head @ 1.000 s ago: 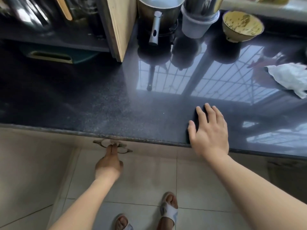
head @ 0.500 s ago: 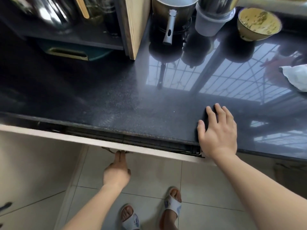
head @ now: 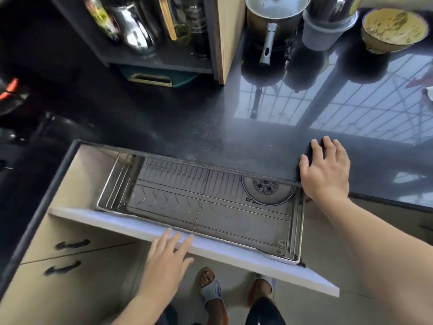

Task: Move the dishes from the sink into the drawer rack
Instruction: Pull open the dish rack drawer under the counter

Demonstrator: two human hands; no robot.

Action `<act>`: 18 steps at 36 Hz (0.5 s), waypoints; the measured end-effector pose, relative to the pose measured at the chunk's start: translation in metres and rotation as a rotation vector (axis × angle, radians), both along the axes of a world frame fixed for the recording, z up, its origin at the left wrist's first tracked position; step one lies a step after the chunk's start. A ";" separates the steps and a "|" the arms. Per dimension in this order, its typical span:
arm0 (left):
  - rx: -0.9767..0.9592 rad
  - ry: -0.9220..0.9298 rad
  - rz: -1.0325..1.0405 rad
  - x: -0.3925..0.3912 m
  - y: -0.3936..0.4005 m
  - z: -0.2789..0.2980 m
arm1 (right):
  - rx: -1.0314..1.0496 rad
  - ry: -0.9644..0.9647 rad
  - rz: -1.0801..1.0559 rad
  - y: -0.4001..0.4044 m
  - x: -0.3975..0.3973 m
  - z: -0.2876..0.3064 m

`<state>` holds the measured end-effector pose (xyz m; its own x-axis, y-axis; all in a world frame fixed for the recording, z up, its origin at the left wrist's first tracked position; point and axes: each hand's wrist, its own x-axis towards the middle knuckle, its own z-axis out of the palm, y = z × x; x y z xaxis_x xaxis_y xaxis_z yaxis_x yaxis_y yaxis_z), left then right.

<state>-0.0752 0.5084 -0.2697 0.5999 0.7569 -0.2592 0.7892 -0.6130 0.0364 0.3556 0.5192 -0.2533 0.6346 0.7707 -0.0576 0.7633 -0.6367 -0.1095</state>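
Observation:
A drawer with a white front (head: pixel 210 249) stands pulled out from under the black countertop (head: pixel 187 123). Inside it lies a wire dish rack (head: pixel 210 207) of thin metal rods, with one round metal lid or plate (head: pixel 267 188) at its back right. My left hand (head: pixel 167 256) hovers open just in front of the drawer front, fingers spread and holding nothing. My right hand (head: pixel 325 170) rests flat and open on the countertop's front edge, to the right of the drawer. The sink is out of view.
At the back of the counter stand a lidded pot (head: pixel 271 22) with a long handle, a grey utensil holder (head: pixel 328 24) and a dirty yellow bowl (head: pixel 393 29). A wooden shelf unit (head: pixel 164 34) holds bottles. Lower cabinet handles (head: pixel 70 245) show at left. My sandalled feet (head: pixel 210 289) are below.
The drawer has slid out from nearly shut to well open, exposing the rack. My left hand has let go of the handle and now hovers open. The right hand has stayed put.

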 end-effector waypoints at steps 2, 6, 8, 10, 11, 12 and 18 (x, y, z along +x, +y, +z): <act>0.018 0.025 -0.103 -0.007 0.007 -0.005 | -0.001 0.004 0.032 0.003 0.000 -0.003; -0.079 0.060 -0.170 -0.012 0.005 0.007 | 0.060 0.030 0.003 -0.015 -0.018 0.001; -0.094 0.052 -0.173 -0.014 0.002 0.008 | 0.160 0.032 0.082 -0.041 -0.045 0.004; -0.127 0.076 -0.145 -0.018 -0.002 0.007 | 0.221 0.132 0.194 -0.078 -0.084 -0.002; -0.130 0.085 -0.148 -0.021 -0.005 0.005 | 0.190 0.209 0.248 -0.101 -0.105 -0.006; -0.139 0.093 -0.141 -0.022 -0.005 0.004 | 0.137 0.264 0.306 -0.122 -0.124 -0.012; -0.150 0.112 -0.091 -0.022 -0.014 0.011 | -0.114 0.293 0.374 -0.219 -0.179 -0.040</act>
